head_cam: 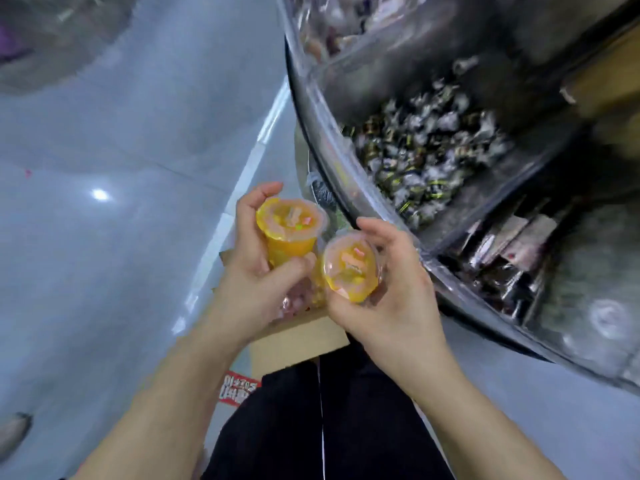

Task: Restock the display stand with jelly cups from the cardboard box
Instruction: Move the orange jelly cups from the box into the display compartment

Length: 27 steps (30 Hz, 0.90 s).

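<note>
My left hand (pixel 256 271) grips an orange jelly cup (pixel 289 233) upright, its sealed lid facing me. My right hand (pixel 391 292) holds a second orange jelly cup (pixel 349 268), tilted toward me. Both cups hover above the open cardboard box (pixel 298 337) on the floor, where more wrapped cups (pixel 304 296) show between my hands. The round clear-walled display stand (pixel 346 161) curves along the right, just beyond my right hand.
One stand compartment holds many small wrapped candies (pixel 426 150); another nearer one holds dark packets (pixel 502 258). Glossy grey floor (pixel 121 168) spreads to the left. My dark trousers (pixel 329 420) fill the bottom centre, with a red printed label (pixel 239 389) on the box beside them.
</note>
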Tool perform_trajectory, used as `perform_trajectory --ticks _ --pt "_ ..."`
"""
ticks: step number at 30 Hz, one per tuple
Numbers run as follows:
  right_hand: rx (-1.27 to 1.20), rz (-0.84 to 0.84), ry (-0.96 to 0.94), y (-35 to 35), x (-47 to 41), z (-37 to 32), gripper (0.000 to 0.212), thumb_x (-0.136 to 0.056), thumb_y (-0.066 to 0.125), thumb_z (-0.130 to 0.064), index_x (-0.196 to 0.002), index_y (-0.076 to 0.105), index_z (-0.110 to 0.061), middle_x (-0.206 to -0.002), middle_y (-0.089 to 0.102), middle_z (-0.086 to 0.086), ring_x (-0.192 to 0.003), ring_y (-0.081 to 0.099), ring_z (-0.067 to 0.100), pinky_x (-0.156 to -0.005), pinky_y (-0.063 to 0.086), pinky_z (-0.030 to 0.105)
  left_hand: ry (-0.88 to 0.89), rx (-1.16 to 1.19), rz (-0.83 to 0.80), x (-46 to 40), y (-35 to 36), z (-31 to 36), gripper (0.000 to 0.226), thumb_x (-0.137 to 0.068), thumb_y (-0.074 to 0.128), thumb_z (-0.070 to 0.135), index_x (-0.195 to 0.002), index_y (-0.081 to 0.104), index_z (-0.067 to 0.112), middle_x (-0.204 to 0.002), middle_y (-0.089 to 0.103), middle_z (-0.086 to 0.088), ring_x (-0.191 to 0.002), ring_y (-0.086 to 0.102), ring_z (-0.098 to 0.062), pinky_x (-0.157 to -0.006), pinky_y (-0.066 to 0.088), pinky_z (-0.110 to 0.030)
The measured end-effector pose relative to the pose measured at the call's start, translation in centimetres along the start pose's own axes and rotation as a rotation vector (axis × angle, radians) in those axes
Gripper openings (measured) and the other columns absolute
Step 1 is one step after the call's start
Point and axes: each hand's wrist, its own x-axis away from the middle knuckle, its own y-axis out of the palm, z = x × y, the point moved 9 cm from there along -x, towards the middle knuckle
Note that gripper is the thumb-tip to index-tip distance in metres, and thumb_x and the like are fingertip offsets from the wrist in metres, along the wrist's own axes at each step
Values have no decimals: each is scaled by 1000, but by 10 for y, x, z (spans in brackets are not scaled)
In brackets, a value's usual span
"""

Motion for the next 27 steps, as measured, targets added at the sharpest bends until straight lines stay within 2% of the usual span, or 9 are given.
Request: perform_trajectory --ticks 3,6,10,13,17,20,22,25,27 --pt "-53 177 -120 -78 19 -65 60 -60 73 -22 -111 48 -42 -108 60 -16 -97 62 6 -82 53 35 152 -67 -140 -3 56 94 61 -70 67 26 -121 39 45 -95 64 24 -79 61 3 -70 48 -10" --pt "-66 335 -217 -154 37 -106 59 -64 71 -24 -114 49 -45 -112 62 -11 -105 61 13 -86 52 44 287 -105 -268 -6 119 159 55 -73 70 12 -118 45 28 -98 64 26 -92 59 8 -80 44 -9" --pt "-107 510 -260 -242 59 -121 59 -64 75 -29 -115 51 -46 -113 62 -10 -104 62 14 -85 54 44 384 -159 -408 -8 201 210 51 -66 75 23 -105 49 41 -103 67 18 -93 63 -1 -81 47 -15" --pt "-70 580 -269 -290 65 -124 59 -63 75 -37 -115 49 -47 -113 60 -14 -106 61 14 -89 52 45 437 -186 -477 -14 254 234 55 -66 75 10 -103 44 36 -96 65 18 -85 62 4 -75 46 -9" --pt "22 651 -270 -342 61 -122 54 -65 75 -33 -110 49 -48 -108 56 -19 -105 59 9 -89 51 40 439 -223 -537 -27 302 245 62 -69 69 15 -118 37 34 -102 58 27 -92 58 10 -77 41 -3" --pt "40 676 -208 -381 51 -108 49 -65 72 -29 -103 48 -48 -103 58 -23 -97 59 1 -83 49 22 421 -246 -553 -45 319 246 63 -69 69 21 -121 42 45 -105 60 29 -97 58 8 -81 42 -5" --pt "33 685 -149 -404 44 -97 48 -62 70 -30 -101 47 -47 -100 58 -28 -91 58 -3 -74 45 10 430 -295 -551 -56 327 247 60 -64 75 29 -115 50 46 -110 62 24 -100 61 1 -86 47 -18" --pt "99 660 -74 -424 29 -89 54 -57 67 -29 -103 45 -47 -97 58 -27 -87 58 -3 -72 47 18 466 -374 -522 -69 338 251 61 -52 81 36 -104 51 47 -107 63 20 -101 62 -5 -88 48 -31" --pt "165 622 -54 -429 15 -89 55 -57 65 -27 -103 44 -46 -98 59 -25 -88 59 1 -73 50 27 505 -425 -504 -74 345 254 61 -49 81 42 -99 48 46 -103 62 23 -99 61 -3 -85 48 -26"
